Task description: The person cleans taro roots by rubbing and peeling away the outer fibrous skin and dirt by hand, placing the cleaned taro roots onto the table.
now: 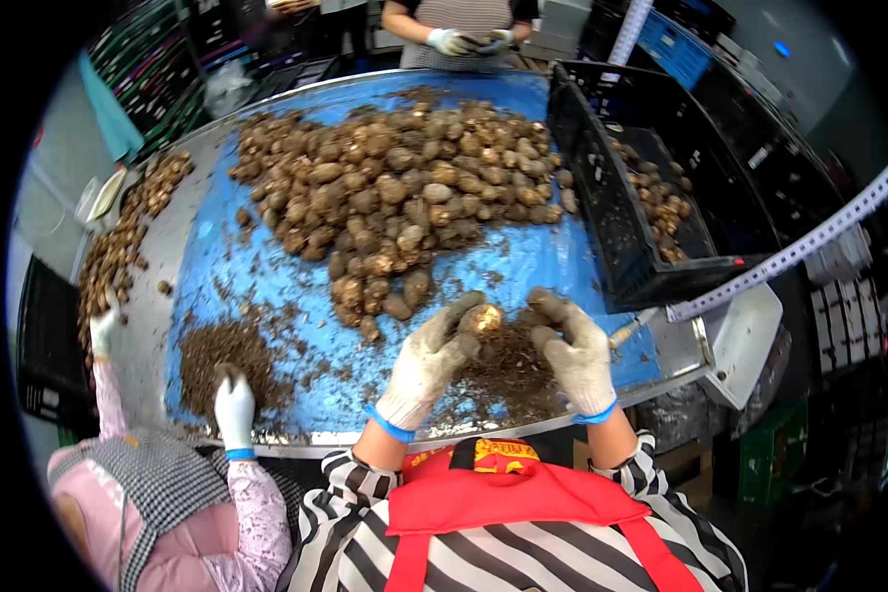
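Note:
My left hand, in a soiled white glove with a blue band at the wrist, is closed round a small taro. A pale, yellowish patch on the taro faces up. My right hand, gloved the same way, is just to the right with its fingers apart and nothing visible between them. Below both hands lies a heap of dark soil and root scraps. Beyond them, a large pile of brown taros covers much of the blue sheet.
A black crate holding some taros stands at the right, beside a white ruler-like strip and white tray. At left, a co-worker's gloved hand touches another soil heap; more taros line the edge. Another person stands opposite.

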The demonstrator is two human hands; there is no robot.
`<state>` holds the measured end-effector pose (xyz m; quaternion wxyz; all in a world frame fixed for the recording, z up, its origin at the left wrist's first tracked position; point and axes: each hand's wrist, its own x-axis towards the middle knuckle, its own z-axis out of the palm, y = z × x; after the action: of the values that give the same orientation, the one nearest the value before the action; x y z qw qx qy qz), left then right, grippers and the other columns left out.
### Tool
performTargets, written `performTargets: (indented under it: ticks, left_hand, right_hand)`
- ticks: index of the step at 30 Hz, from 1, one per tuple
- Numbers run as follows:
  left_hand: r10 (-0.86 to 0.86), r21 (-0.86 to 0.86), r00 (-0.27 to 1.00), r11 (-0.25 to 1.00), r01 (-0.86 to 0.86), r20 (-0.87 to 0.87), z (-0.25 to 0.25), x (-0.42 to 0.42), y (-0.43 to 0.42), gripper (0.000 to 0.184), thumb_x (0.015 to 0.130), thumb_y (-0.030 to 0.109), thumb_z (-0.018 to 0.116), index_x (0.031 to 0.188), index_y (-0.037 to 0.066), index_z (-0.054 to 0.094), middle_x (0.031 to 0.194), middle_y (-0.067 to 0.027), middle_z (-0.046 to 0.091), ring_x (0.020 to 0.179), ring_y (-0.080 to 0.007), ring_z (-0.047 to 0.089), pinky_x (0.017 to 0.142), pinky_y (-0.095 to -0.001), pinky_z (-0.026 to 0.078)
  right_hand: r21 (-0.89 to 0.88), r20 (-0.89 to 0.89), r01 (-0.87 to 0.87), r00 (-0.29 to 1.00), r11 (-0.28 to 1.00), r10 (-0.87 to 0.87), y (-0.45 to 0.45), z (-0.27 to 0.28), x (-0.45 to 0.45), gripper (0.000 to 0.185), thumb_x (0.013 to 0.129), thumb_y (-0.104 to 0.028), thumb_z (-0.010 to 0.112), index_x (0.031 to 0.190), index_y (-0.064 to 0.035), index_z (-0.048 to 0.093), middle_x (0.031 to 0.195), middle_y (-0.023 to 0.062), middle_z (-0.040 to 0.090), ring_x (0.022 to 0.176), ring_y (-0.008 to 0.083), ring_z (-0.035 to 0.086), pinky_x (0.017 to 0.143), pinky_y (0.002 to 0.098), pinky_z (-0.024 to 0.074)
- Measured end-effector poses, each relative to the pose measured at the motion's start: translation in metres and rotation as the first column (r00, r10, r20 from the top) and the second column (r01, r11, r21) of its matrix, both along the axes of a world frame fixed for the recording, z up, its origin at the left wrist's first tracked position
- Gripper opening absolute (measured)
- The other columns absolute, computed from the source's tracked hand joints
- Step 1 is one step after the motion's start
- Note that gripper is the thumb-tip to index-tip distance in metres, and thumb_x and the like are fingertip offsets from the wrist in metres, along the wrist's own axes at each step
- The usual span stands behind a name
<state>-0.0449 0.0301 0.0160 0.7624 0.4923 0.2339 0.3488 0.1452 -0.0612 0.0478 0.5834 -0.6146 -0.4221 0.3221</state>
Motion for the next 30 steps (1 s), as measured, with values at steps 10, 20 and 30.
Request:
performTargets:
  ticks: [10, 20, 30]
  left_hand:
    - [0.048, 0.168, 0.913, 0.986, 0.023, -0.406, 0.026, 0.010, 0.003, 0.049, 0.097, 0.021, 0.066, 0.137, -0.006, 0.056, 0.129, -0.0160, 0.064, 0.115, -0.0175, 0.062, 0.096, -0.0302, 0.050]
    - [-0.004, 0.336, 0.906, 0.928, 0.160, -0.422, 0.020, 0.016, 0.013, 0.062, 0.090, 0.004, 0.063, 0.149, 0.001, 0.045, 0.141, -0.0160, 0.059, 0.123, -0.0185, 0.060, 0.102, -0.0316, 0.049]
    - [-0.243, 0.064, 0.948, 0.963, 0.261, -0.206, 0.015, 0.023, 0.011, 0.071, 0.089, 0.013, 0.068, 0.150, -0.009, 0.037, 0.148, -0.0200, 0.049, 0.131, -0.0251, 0.053, 0.107, -0.0349, 0.046]
  right_hand:
    - [-0.029, 0.577, -0.163, 0.803, 0.986, 0.150, 0.017, 0.006, 0.008, 0.026, 0.081, -0.007, 0.071, 0.106, -0.0004, 0.072, 0.092, 0.0161, 0.067, 0.086, 0.0334, 0.065, 0.078, 0.0407, 0.0524]
    - [-0.088, 0.468, -0.176, 0.861, 0.980, 0.197, 0.015, 0.004, 0.013, 0.020, 0.082, -0.014, 0.072, 0.095, 0.0002, 0.071, 0.089, 0.0182, 0.065, 0.086, 0.0350, 0.065, 0.076, 0.0406, 0.0524]
    - [-0.318, 0.222, -0.140, 0.951, 0.938, 0.217, 0.024, -0.011, 0.023, 0.020, 0.091, -0.012, 0.059, 0.098, 0.0045, 0.068, 0.081, 0.0215, 0.067, 0.074, 0.0248, 0.066, 0.070, 0.0374, 0.0526]
